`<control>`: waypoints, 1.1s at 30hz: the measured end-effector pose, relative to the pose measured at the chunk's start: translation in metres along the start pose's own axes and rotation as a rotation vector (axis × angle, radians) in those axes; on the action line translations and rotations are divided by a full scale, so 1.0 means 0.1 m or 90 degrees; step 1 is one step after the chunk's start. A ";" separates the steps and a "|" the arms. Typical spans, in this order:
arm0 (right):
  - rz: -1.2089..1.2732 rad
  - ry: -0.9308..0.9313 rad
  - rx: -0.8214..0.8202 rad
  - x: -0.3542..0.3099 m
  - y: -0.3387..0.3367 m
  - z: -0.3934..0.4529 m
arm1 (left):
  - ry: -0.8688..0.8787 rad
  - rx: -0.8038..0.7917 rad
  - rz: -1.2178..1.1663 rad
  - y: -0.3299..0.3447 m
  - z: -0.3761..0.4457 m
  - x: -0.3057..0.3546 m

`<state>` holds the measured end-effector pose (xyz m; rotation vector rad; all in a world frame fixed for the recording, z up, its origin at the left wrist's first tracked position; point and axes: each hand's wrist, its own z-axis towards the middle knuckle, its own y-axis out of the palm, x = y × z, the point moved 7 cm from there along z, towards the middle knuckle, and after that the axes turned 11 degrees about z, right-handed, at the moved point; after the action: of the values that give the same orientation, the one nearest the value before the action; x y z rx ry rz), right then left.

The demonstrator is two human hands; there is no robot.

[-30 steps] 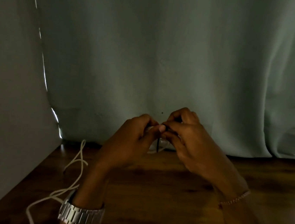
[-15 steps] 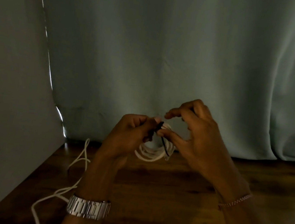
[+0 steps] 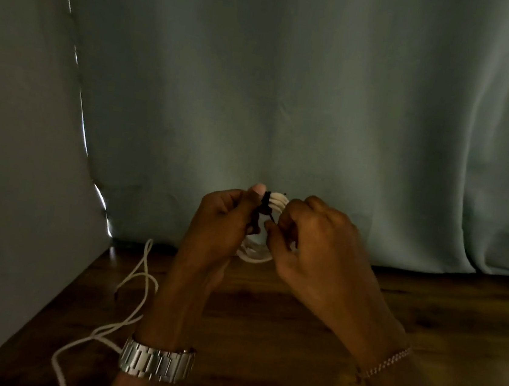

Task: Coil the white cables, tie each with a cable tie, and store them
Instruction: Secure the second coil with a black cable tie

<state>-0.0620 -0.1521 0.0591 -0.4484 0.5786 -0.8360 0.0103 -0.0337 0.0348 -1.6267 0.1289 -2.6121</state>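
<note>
- Head view: we hold the coiled white cable [image 3: 272,209] above the wooden table [image 3: 295,324]; our left hand [image 3: 221,220] pinches the black cable tie [image 3: 263,208] round its top, our right hand [image 3: 314,241] grips the loops just beside.
- If the pinch slackens before the tie is tight, the loops may spring apart.
- A loose white cable [image 3: 126,305] waits well left of the grip.

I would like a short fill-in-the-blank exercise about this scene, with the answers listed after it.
1. Both hands hold a coil of white cable with a ____ tie wrapped around it.
2. The left hand has a metal ____ on its wrist.
3. A loose white cable lies on the wooden table, on the ____ side of the left arm.
4. The right hand has a thin ____ on its wrist.

Answers: black; watch; left; bracelet
</note>
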 end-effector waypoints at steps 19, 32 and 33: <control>0.431 0.116 -0.066 0.31 -0.10 0.06 | 0.156 -0.024 0.153 0.09 -0.02 0.10; 0.674 0.143 -0.012 0.32 -0.17 0.07 | 0.154 -0.149 0.001 0.13 -0.06 0.15; 0.667 0.130 -0.010 0.31 -0.19 0.07 | 0.152 -0.140 -0.012 0.13 -0.05 0.14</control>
<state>-0.0514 -0.1870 0.0662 -0.0285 0.8864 0.1330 0.0001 -0.0474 0.0436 -1.3673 0.4289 -2.8863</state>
